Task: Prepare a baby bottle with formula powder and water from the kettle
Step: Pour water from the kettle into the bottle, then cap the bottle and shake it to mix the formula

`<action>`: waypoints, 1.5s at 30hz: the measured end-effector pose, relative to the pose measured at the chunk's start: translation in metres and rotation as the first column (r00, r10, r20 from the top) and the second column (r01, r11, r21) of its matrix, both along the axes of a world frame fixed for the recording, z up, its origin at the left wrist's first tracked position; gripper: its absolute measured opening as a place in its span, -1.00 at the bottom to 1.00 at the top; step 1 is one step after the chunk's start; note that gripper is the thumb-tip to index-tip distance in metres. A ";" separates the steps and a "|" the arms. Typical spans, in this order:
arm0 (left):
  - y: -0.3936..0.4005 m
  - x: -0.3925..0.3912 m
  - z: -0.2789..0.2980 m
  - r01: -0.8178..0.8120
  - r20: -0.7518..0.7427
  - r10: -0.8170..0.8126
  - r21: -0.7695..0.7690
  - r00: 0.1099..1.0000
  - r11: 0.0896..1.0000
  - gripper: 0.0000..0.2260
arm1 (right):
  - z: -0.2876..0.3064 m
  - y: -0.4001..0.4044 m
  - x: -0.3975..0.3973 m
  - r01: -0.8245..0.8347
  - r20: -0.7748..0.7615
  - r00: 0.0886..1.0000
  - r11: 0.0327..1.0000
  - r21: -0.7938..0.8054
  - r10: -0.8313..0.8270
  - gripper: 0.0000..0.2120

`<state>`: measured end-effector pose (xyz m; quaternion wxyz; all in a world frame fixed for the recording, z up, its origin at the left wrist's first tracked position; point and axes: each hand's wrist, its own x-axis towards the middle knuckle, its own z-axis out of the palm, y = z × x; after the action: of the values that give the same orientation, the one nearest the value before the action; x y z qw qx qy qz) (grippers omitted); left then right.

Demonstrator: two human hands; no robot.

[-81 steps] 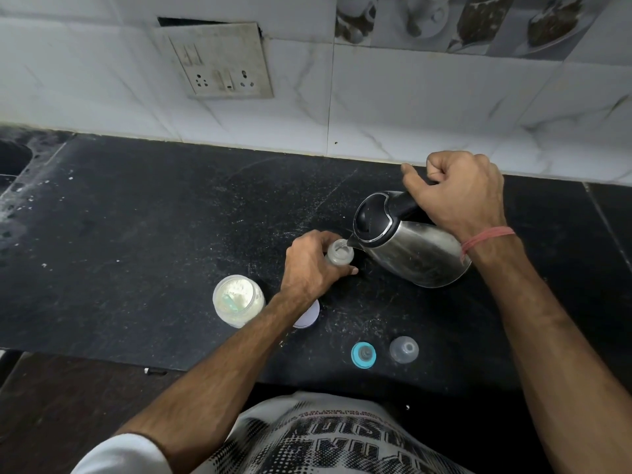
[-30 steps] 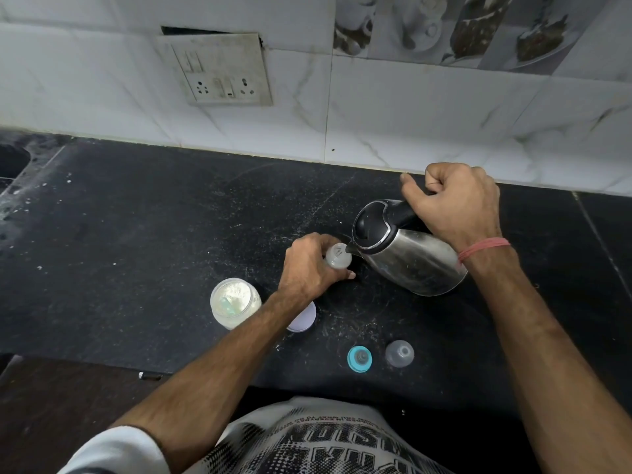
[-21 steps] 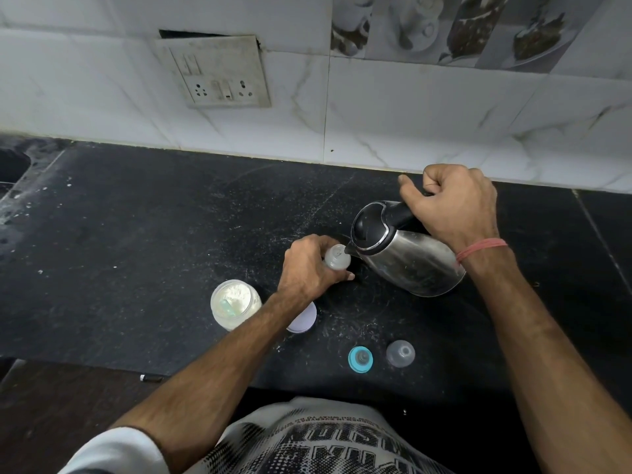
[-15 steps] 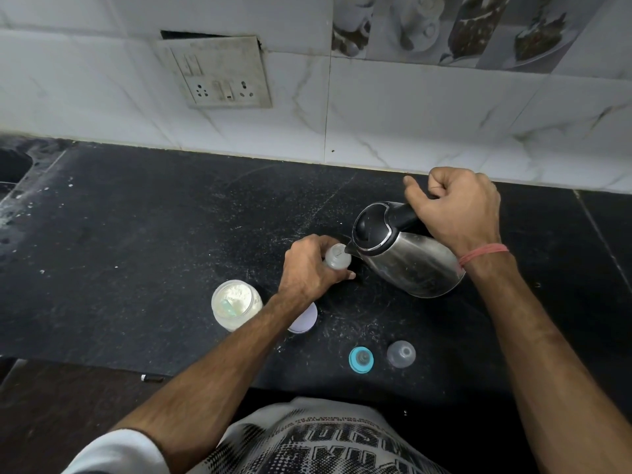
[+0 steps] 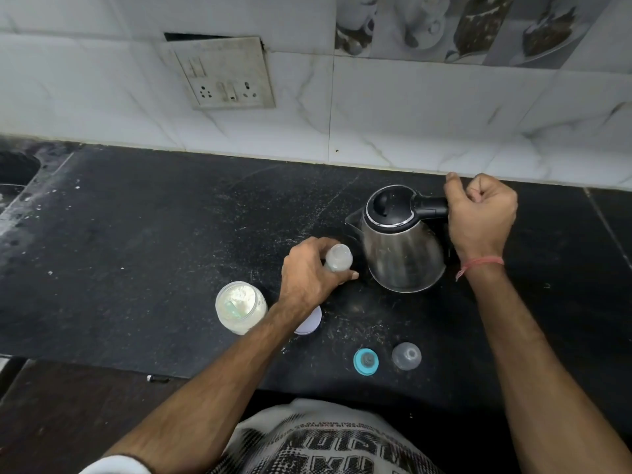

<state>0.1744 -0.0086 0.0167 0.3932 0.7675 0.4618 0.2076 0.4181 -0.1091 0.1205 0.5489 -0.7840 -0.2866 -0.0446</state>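
A small clear baby bottle (image 5: 338, 257) stands upright and uncapped on the black counter (image 5: 136, 234), with my left hand (image 5: 309, 273) wrapped around its side. Just right of it the steel kettle (image 5: 402, 254) stands upright with its black lid shut and its spout pointing left, away from the bottle mouth. My right hand (image 5: 480, 217) grips the kettle's black handle. An open jar of white formula powder (image 5: 241, 306) with a scoop inside stands left of my left forearm. The teal nipple ring (image 5: 366, 361) and the clear bottle cap (image 5: 406, 355) lie near the front edge.
A white jar lid (image 5: 309, 325) lies partly under my left forearm. A socket plate (image 5: 224, 75) hangs on the tiled wall behind. A sink edge (image 5: 17, 172) shows at the far left. A small dark object (image 5: 157, 378) lies at the counter's front edge.
The kettle was tilted with its spout over the bottle mouth; it has swung back upright and to the right. My left hand has stayed on the bottle.
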 end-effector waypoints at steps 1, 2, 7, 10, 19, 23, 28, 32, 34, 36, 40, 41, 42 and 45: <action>-0.002 -0.002 -0.003 -0.005 0.005 0.005 -0.001 1.000 1.000 -0.51 | -0.005 0.002 0.001 0.015 -0.025 1.000 1.000 0.026 -0.015 -0.45; -0.004 -0.004 -0.006 -0.008 0.012 0.008 -0.003 1.000 1.000 -0.50 | -0.011 0.003 0.003 0.032 -0.049 0.998 0.998 0.052 -0.029 -0.47; -0.020 -0.013 -0.011 -0.035 0.031 0.036 -0.036 0.999 0.999 -0.50 | -0.029 0.016 0.005 0.043 -0.177 0.984 0.984 0.174 -0.012 -0.48; -0.028 -0.014 -0.012 -0.032 0.016 0.032 -0.049 0.999 0.998 -0.49 | -0.037 0.026 0.002 0.033 -0.246 0.969 0.975 0.218 0.022 -0.47; -0.036 -0.025 -0.019 -0.008 -0.031 0.008 -0.009 0.999 1.000 -0.47 | -0.059 0.043 -0.005 0.068 -0.471 0.881 0.972 0.225 0.048 -0.52; -0.040 -0.027 -0.023 -0.007 -0.039 0.006 -0.015 0.999 1.000 -0.45 | -0.061 0.048 -0.002 0.023 -0.486 0.870 0.978 0.207 0.082 -0.52; -0.046 -0.026 -0.025 -0.005 -0.055 0.004 -0.018 0.998 1.000 -0.44 | -0.061 0.041 0.002 -0.084 -0.462 0.875 0.985 0.153 0.146 -0.52; -0.051 -0.026 -0.024 0.024 -0.064 -0.025 -0.017 0.998 1.000 -0.45 | -0.056 0.024 -0.010 -0.035 -0.319 0.946 0.997 0.073 0.056 -0.61; -0.053 -0.027 -0.024 0.036 -0.052 -0.038 -0.025 0.998 0.999 -0.47 | -0.054 0.005 -0.024 0.118 -0.210 0.971 0.993 0.022 -0.111 -0.75; -0.056 -0.028 -0.026 0.042 -0.034 -0.043 -0.030 0.999 0.999 -0.48 | -0.054 -0.021 -0.045 0.162 -0.219 0.966 0.983 0.089 -0.139 -0.82; -0.059 -0.029 -0.032 0.028 -0.003 -0.028 -0.025 1.000 0.999 -0.48 | -0.068 -0.069 -0.096 -0.133 -0.335 0.938 0.986 -0.098 0.093 -0.84; -0.060 -0.029 -0.033 0.026 -0.002 -0.026 -0.021 1.000 0.999 -0.48 | -0.076 -0.079 -0.107 -0.231 -0.349 0.925 0.951 -0.207 0.149 -0.84; -0.060 -0.028 -0.034 0.027 -0.003 -0.027 -0.015 1.000 1.000 -0.48 | -0.083 -0.087 -0.116 -0.315 -0.344 0.918 0.890 -0.329 0.198 -0.83; -0.063 -0.029 -0.035 0.025 0.019 -0.025 0.013 1.000 1.000 -0.50 | -0.099 -0.103 -0.140 -0.467 -0.304 0.883 0.592 -0.657 0.359 -0.70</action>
<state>0.1453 -0.0716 -0.0187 0.3953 0.7737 0.4471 0.2127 0.2782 -0.2123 0.0220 0.2150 -0.8466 -0.4159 0.2532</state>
